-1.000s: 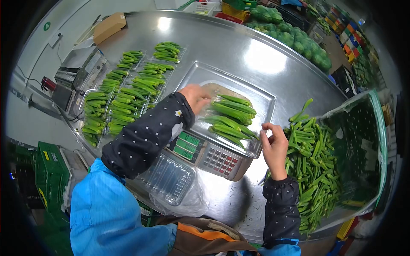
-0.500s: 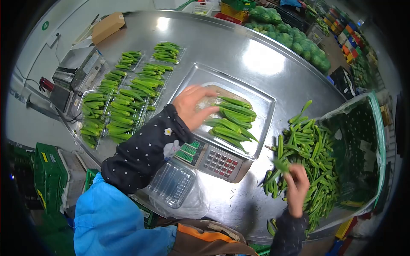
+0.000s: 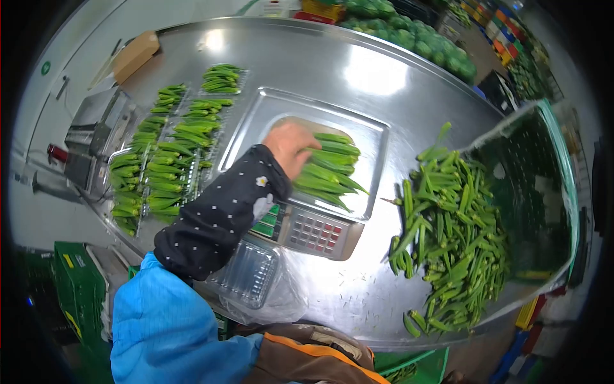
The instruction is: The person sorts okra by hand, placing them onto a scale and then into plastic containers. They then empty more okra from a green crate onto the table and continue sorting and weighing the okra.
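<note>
My left hand (image 3: 290, 146) reaches over the steel pan (image 3: 377, 142) of the digital scale (image 3: 314, 234). Its fingers are bent and closed around the near-left ends of the okra (image 3: 329, 169) lying side by side there; the fingertips are partly hidden and slightly blurred. My right hand is out of view. On the right side of the table lies a large loose heap of okra (image 3: 457, 233). To the left stand clear plastic trays packed with okra (image 3: 166, 168) in rows.
Empty clear plastic trays (image 3: 248, 272) sit on a plastic bag (image 3: 281, 301) at the table's near edge. A green crate (image 3: 531, 185) with a plastic liner lies tipped beside the heap. A machine (image 3: 96, 137) and a cardboard box (image 3: 135, 56) stand at left.
My left hand has gone from spread fingers beside the okra to bent fingers on them. My right hand, which held an okra over the heap, has left the view. The camera view has shifted slightly.
</note>
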`<control>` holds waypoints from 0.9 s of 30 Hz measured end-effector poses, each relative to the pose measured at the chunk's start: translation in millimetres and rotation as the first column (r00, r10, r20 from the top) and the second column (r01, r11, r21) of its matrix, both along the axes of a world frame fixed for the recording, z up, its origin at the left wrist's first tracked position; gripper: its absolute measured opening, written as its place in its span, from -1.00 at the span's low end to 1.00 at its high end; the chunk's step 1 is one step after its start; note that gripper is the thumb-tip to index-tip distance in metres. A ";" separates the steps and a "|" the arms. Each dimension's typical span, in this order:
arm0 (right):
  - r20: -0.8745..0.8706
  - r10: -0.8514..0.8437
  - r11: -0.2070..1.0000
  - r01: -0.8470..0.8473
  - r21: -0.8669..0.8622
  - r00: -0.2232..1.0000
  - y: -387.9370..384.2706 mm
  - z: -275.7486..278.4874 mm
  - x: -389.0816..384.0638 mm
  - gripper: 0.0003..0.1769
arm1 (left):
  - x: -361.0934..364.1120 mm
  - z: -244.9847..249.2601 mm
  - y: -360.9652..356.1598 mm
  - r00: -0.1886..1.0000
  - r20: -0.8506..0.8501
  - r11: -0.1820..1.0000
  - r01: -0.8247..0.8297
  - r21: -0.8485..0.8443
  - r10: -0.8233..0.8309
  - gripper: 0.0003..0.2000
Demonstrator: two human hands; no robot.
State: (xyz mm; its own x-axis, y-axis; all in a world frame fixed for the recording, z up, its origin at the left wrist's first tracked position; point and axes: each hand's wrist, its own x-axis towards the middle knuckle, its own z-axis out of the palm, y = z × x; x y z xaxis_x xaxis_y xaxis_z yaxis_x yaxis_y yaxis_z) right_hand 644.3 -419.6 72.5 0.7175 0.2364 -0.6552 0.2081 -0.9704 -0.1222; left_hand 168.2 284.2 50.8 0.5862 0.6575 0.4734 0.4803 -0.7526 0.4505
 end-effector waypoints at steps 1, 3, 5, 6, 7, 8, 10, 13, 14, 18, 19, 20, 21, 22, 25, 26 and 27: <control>0.130 0.149 0.983 -0.161 0.088 0.980 -1.3 -16.7 5.6 -0.84 | 4.0 3.3 -2.2 1.000 0.003 1.000 0.022 0.014 -0.022 -0.81; 0.330 0.340 0.895 -0.411 0.172 0.880 14.1 -44.4 6.8 -0.90 | 8.8 11.1 -13.7 0.995 0.100 1.000 0.014 -0.023 -0.012 -0.80; 0.324 -0.068 0.852 -0.114 0.511 0.944 86.4 -38.4 -31.2 -0.85 | 8.9 23.0 -27.2 0.991 0.085 0.989 0.108 -0.104 -0.100 -0.85; 0.436 0.103 0.874 -0.291 0.390 0.894 104.1 -41.7 -31.5 -0.86 | 11.1 35.6 -40.9 0.992 0.053 0.980 0.121 -0.158 -0.114 -0.86; 0.251 -0.090 0.831 -0.067 0.552 0.964 118.3 -51.0 -33.6 -0.87 | 10.7 35.9 -49.7 0.992 0.038 0.974 0.127 -0.189 -0.122 -0.86; 0.250 -0.040 0.772 -0.129 0.623 0.967 146.3 -47.8 -44.3 -0.84 | 10.8 37.8 -60.6 0.991 0.040 0.962 0.136 -0.238 -0.130 -0.86; 0.254 -0.074 0.801 -0.094 0.591 0.964 186.4 -46.8 -65.8 -0.83 | 13.2 37.7 -85.3 0.992 0.077 0.933 0.122 -0.338 -0.102 -0.88; 0.388 0.127 0.776 -0.335 0.535 0.913 219.8 -60.5 -82.6 -0.79 | 15.6 35.8 -117.1 0.989 0.055 0.864 0.147 -0.482 -0.138 -0.89; 0.431 0.199 0.777 -0.409 0.478 0.880 231.2 -61.9 -89.1 -0.77 | 17.4 33.7 -126.6 0.986 0.062 0.836 0.164 -0.523 -0.154 -0.89; 0.571 0.306 0.759 -0.557 0.336 0.762 256.7 -74.9 -105.9 -0.66 | 20.2 17.8 -155.3 0.970 0.071 0.759 0.226 -0.610 -0.231 -0.90; 0.574 0.373 0.759 -0.595 0.263 0.729 260.7 -77.1 -106.1 -0.65 | 20.1 12.9 -160.4 0.970 0.069 0.760 0.226 -0.610 -0.233 -0.90; 0.571 0.439 0.752 -0.632 0.189 0.694 263.1 -78.6 -105.4 -0.63 | 19.9 7.1 -164.8 0.964 0.086 0.740 0.249 -0.625 -0.252 -0.90; 0.569 0.470 0.740 -0.652 0.163 0.675 264.5 -78.4 -104.3 -0.66 | 19.8 2.5 -168.2 0.957 0.104 0.720 0.272 -0.638 -0.270 -0.89; 0.568 0.472 0.737 -0.656 0.166 0.674 266.7 -77.3 -104.8 -0.66 | 20.5 0.4 -172.5 0.959 0.100 0.723 0.266 -0.637 -0.265 -0.89; 0.413 0.118 0.680 -0.377 0.629 0.903 274.4 -66.6 -108.5 -0.79 | 28.0 -3.9 -186.3 0.952 0.091 0.658 0.269 -0.703 -0.292 -0.88; 0.417 0.119 0.681 -0.379 0.626 0.901 274.6 -63.2 -109.7 -0.79 | 30.8 -7.2 -190.2 0.952 0.096 0.657 0.272 -0.703 -0.292 -0.88; 0.373 0.207 0.708 -0.401 0.581 0.905 274.9 -59.7 -110.9 -0.79 | 33.5 -11.0 -195.2 0.942 0.112 0.635 0.298 -0.713 -0.317 -0.88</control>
State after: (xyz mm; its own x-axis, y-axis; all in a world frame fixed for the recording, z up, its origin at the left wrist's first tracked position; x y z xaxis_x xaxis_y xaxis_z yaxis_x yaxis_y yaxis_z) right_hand 533.4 -144.7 12.8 0.6481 0.7583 -0.0698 0.5953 -0.5617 -0.5745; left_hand 201.8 89.0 39.8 0.8215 0.5652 -0.0754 0.2978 -0.3125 0.9020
